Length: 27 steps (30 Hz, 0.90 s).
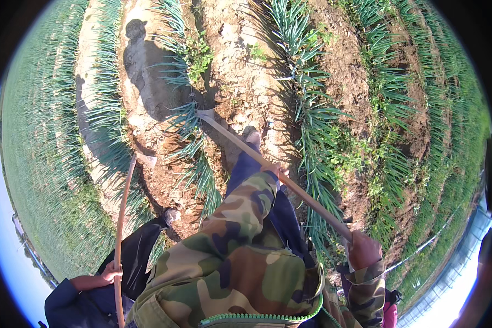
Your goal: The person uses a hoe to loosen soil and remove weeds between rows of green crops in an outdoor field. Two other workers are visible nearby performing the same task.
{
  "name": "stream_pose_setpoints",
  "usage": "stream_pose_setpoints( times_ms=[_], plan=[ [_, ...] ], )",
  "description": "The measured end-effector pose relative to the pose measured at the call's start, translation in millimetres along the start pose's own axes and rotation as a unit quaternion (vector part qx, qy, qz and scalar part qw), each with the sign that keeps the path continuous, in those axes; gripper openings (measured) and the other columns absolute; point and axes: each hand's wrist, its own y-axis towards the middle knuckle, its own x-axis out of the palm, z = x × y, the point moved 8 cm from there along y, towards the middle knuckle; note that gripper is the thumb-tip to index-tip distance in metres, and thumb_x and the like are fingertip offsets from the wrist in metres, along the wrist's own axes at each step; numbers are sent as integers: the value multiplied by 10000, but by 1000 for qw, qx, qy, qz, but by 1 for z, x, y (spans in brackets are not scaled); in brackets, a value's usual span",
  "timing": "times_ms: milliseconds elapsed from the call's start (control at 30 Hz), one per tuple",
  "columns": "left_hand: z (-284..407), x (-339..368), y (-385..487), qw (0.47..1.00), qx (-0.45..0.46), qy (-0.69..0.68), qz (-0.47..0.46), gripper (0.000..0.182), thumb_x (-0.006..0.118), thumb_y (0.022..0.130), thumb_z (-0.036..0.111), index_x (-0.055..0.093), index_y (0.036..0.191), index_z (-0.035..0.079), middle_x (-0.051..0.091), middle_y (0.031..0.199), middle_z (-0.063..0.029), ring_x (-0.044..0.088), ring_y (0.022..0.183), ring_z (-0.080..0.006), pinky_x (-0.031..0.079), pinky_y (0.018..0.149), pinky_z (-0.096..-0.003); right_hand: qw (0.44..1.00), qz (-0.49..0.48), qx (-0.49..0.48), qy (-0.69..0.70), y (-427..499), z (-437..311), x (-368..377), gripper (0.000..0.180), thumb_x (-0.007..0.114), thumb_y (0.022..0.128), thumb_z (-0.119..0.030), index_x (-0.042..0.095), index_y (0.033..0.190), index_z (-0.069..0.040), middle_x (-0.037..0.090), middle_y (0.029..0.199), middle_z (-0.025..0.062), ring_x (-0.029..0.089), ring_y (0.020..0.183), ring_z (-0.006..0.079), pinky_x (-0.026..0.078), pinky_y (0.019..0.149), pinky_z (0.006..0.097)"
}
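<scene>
A long wooden-handled hoe [311, 201] runs diagonally across the view in front of me. My left hand [275, 169] is closed around the middle of its handle, and my right hand [364, 251] grips it near the handle's end at the lower right. The metal hoe blade [206, 113] rests at the soil beside a row of green onion plants [184, 119]; its lower edge is partly hidden. Small leafy weeds [199, 57] grow in that row, above the blade. My shoe [251, 134] stands on the bare soil strip, right of the blade.
At the left, a co-worker's hand [111, 272] holds another hoe [124, 201], its blade [147, 160] over the neighbouring furrow. A denser onion row [311, 110] with weeds runs to my right. Shadows fall on the soil. A greenhouse-like structure [455, 250] stands at the far right.
</scene>
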Motion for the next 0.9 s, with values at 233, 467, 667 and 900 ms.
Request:
stream_pose_setpoints(
  times_ms=[233,467,667,900],
  plan=[
    [-46,33,-37,994,-43,78,-59,114,572,803,66,503,854,-9,516,686,-111,573,589,-275,511,535,-431,988,-63,122,67,-53,69,29,144,615,693,-180,579,755,-55,587,661,180,581,649,380,457,596,474],
    [17,29,-19,995,30,50,-83,182,619,762,89,465,758,-8,489,553,-104,528,445,-249,462,389,-375,968,-133,143,157,-7,19,102,244,634,713,-261,540,799,-53,592,742,195,579,764,391,440,646,493],
    [21,6,-8,963,147,226,16,235,639,773,150,477,690,0,512,558,-105,535,442,-234,455,382,-359,962,-158,151,161,-20,-2,119,278,627,749,-289,503,867,-70,600,766,213,580,786,409,453,687,499],
    [-64,1,2,978,-15,204,-49,202,582,849,146,474,783,-11,527,647,-92,523,457,-217,451,398,-344,924,-223,202,235,-110,64,154,260,636,688,-275,572,794,-46,599,723,197,602,711,364,462,620,443]
  ],
)
